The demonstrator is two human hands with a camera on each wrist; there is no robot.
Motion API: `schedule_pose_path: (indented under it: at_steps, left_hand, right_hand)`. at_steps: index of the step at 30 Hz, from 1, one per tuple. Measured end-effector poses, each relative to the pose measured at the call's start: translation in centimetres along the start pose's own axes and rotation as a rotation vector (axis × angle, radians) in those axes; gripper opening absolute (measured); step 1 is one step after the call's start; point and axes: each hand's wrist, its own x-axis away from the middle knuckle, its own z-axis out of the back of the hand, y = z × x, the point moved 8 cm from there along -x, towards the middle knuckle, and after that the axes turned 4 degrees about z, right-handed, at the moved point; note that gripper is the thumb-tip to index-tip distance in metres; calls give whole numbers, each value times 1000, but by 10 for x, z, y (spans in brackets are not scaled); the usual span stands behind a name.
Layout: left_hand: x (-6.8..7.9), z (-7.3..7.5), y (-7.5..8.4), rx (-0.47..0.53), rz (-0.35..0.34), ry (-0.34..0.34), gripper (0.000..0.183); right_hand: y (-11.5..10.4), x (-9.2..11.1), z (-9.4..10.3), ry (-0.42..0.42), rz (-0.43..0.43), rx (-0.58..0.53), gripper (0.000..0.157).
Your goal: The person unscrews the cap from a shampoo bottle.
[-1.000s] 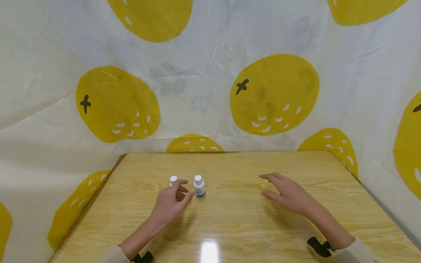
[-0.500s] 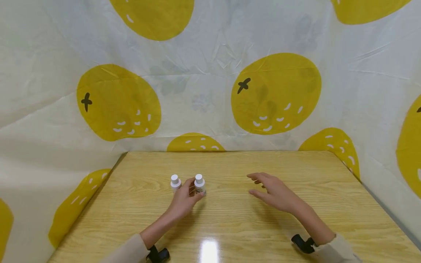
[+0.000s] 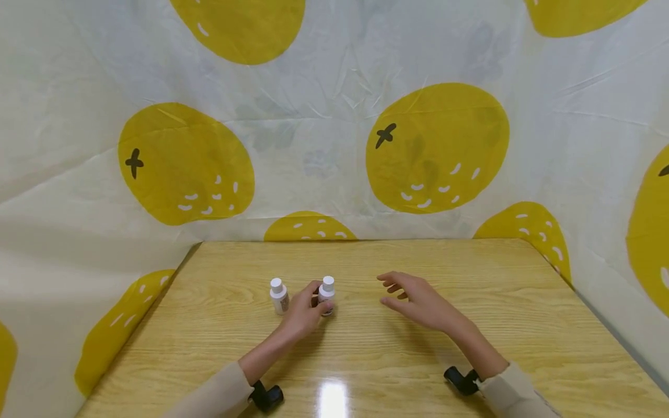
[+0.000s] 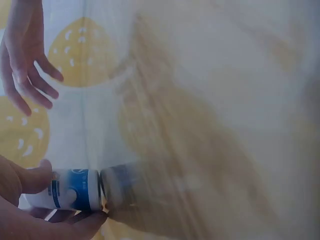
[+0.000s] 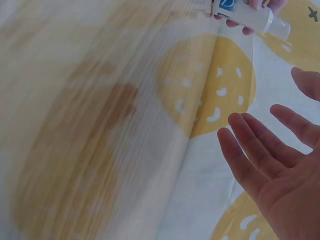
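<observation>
My left hand (image 3: 302, 313) grips a small white bottle (image 3: 327, 287) between thumb and fingers. The bottle stands upright with its white cap on top, and a blue and white label shows on its side (image 4: 80, 190) in the left wrist view. To the left of that hand, a second white capped bottle (image 3: 279, 297) stands upright on the table. My right hand (image 3: 418, 299) hovers over the table to the right of the gripped bottle, holding nothing. Its fingers are apart and relaxed, as the right wrist view shows the palm (image 5: 290, 190).
The wooden table (image 3: 418, 371) has a bright light reflection near its front. A white cloth with yellow fruit prints (image 3: 313, 162) hangs behind the table and along both sides. Dark wrist devices (image 3: 268, 397) sit at both sleeves.
My left hand moved right from beside the bottle, took hold of it, and shifted it slightly right. The other bottle came into fuller view. My right hand moved left.
</observation>
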Motion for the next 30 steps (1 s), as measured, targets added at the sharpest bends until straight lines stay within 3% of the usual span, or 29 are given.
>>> schedule_pose_path:
  at_steps: [10,23,30]
  left_hand:
    - [-7,-23,16,35,-10,-117,42]
    - [-11,-39,32,-68,-103,-135,42]
    - [-10,-44,33,-94,-86,-143,43]
  right_hand:
    - [-5,-15,-4,26,-27,-74,46]
    - [-5,-25,-10,63,-59,-163,47]
    - [-5,-26,-11,84,-58,-141,28]
